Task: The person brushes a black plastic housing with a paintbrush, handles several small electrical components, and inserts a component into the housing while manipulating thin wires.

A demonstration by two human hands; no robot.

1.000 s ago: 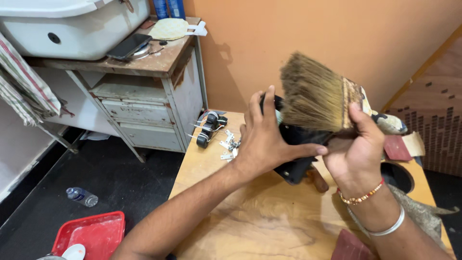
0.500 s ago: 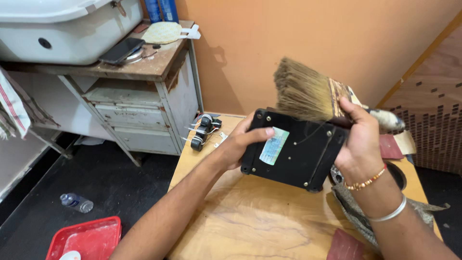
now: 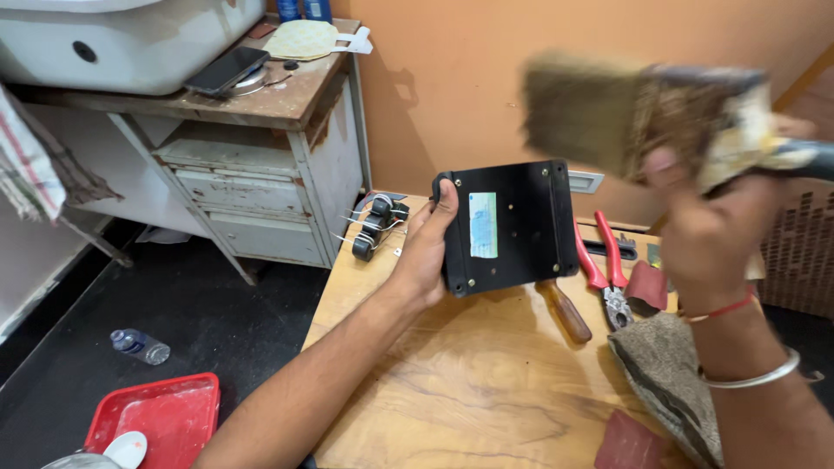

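Two hands worked: my left hand (image 3: 427, 252) gripped the stiff, probably light black plate (image 3: 508, 227) by its left edge; my right hand (image 3: 708, 230) clenched the soft-bristled brush (image 3: 625, 117).

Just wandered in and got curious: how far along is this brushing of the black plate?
The black plate looks mostly free of dust. The left hand holds it upright over the wooden table, while the right hand lifts the wide paintbrush, blurred. The red-handled pliers lie unused beside it.

Red-handled pliers (image 3: 605, 260) beside a wooden-handled tool (image 3: 565, 310) on the table (image 3: 460, 382); phone (image 3: 225, 70) on cabinet (image 3: 261, 174)
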